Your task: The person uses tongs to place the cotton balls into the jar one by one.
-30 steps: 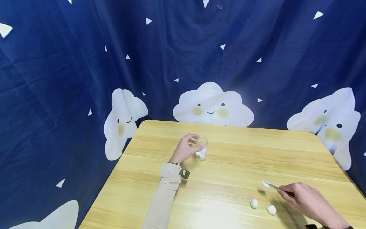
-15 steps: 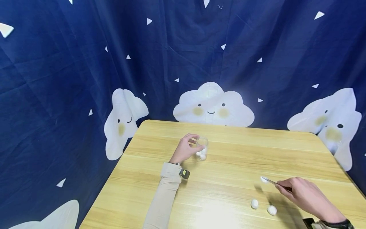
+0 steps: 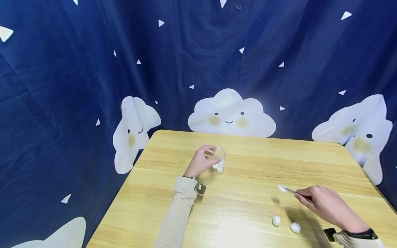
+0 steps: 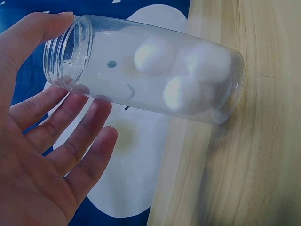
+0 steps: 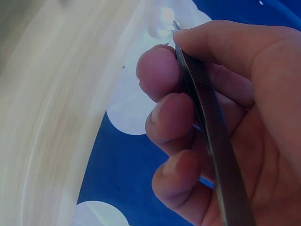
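My left hand (image 3: 202, 162) holds a clear jar (image 4: 122, 66) near its threaded, uncapped mouth, thumb on one side and fingertips on the other. Several white cotton balls (image 4: 153, 59) lie at the bottom of the jar, which stands upright on the table in the head view. Over the right part of the table, my right hand (image 3: 330, 206) pinches metal tweezers (image 5: 207, 108) between thumb and fingers. At the tweezers' tip a white cotton ball (image 3: 282, 188) is held above the tabletop, its shadow below. Two more cotton balls (image 3: 276, 220) (image 3: 295, 227) rest on the wood near that hand.
The light wooden table (image 3: 248, 179) has rounded far corners. Behind it hangs a dark blue curtain (image 3: 217, 51) printed with white clouds and triangles, close to the table's far edge.
My right hand has moved away from me and slightly left, carrying the tweezers and their cotton ball farther from the two on the table. The left hand and jar have stayed put.
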Demonstrator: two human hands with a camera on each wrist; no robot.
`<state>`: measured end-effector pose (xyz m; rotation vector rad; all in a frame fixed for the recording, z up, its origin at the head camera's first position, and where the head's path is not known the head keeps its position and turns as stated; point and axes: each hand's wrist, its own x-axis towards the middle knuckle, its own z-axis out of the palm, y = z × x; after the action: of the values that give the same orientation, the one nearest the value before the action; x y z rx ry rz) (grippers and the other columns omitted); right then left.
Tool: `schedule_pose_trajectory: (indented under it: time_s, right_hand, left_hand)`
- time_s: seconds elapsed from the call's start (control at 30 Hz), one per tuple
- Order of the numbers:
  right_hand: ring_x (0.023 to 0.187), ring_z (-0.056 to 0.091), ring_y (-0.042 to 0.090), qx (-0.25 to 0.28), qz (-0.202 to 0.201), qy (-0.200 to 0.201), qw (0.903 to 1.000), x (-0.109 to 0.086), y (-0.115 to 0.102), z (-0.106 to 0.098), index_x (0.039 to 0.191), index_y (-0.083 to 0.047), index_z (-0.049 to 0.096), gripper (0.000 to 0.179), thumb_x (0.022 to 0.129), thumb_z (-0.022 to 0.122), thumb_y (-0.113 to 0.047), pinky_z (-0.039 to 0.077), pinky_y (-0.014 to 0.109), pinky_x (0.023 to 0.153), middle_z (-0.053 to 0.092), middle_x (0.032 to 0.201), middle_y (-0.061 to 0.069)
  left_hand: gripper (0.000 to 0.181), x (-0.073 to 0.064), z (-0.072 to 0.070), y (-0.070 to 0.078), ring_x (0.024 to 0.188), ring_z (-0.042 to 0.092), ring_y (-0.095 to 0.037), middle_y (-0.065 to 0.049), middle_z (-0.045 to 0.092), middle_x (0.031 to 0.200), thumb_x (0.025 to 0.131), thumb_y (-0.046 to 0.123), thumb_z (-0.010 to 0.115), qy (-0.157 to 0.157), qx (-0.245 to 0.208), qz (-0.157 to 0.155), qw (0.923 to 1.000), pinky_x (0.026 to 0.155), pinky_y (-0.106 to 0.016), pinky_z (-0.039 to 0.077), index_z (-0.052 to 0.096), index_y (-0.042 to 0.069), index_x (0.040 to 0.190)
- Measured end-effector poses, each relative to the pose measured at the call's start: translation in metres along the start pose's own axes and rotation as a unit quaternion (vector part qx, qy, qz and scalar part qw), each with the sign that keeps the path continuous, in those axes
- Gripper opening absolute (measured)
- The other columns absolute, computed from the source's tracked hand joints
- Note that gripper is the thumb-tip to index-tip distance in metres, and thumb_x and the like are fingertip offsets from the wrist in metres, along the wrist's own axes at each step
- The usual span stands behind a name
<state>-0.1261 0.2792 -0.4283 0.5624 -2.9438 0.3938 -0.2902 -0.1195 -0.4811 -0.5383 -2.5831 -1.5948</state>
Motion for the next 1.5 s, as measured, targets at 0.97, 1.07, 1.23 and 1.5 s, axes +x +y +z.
schedule_pose_trajectory:
  time_s: [0.97,1.07,1.23,1.5]
  right_hand:
    - [0.053,0.027,-0.007,0.013,-0.025,0.021,0.9994,0.032,-0.010,-0.005,0.072,-0.041,0.058,0.034,0.098,0.071,-0.023,0.023,0.017,0.047,0.031,0.059,-0.024]
    - [0.053,0.027,-0.007,0.015,-0.033,0.023,0.9991,0.036,-0.011,-0.006,0.070,-0.041,0.056,0.036,0.098,0.071,-0.022,0.023,0.017,0.047,0.030,0.059,-0.024]
    - [0.053,0.028,-0.007,0.017,-0.044,0.027,0.9985,0.041,-0.013,-0.007,0.073,-0.040,0.059,0.033,0.098,0.071,-0.023,0.024,0.018,0.047,0.034,0.060,-0.023]
    - [0.053,0.028,-0.006,0.025,-0.047,0.020,0.9983,0.049,-0.017,-0.010,0.074,-0.038,0.059,0.032,0.098,0.070,-0.021,0.024,0.017,0.047,0.032,0.060,-0.022]
  left_hand:
    - [0.054,0.001,0.001,0.001,0.107,0.069,-0.022,0.001,0.067,0.129,0.085,0.038,0.084,0.002,0.007,0.001,1.0000,0.090,-0.037,0.060,0.066,0.018,0.133]
    - [0.054,0.001,0.001,0.001,0.108,0.069,-0.022,0.001,0.067,0.129,0.085,0.037,0.085,0.002,0.006,0.001,1.0000,0.090,-0.037,0.060,0.066,0.019,0.132]
    - [0.054,0.001,0.001,0.000,0.107,0.069,-0.022,0.001,0.067,0.129,0.085,0.037,0.085,0.002,0.006,0.003,1.0000,0.090,-0.036,0.060,0.066,0.019,0.132]
    - [0.054,0.000,0.001,0.001,0.108,0.069,-0.022,0.002,0.067,0.129,0.085,0.037,0.085,0.001,0.002,-0.001,1.0000,0.091,-0.037,0.060,0.066,0.019,0.132]
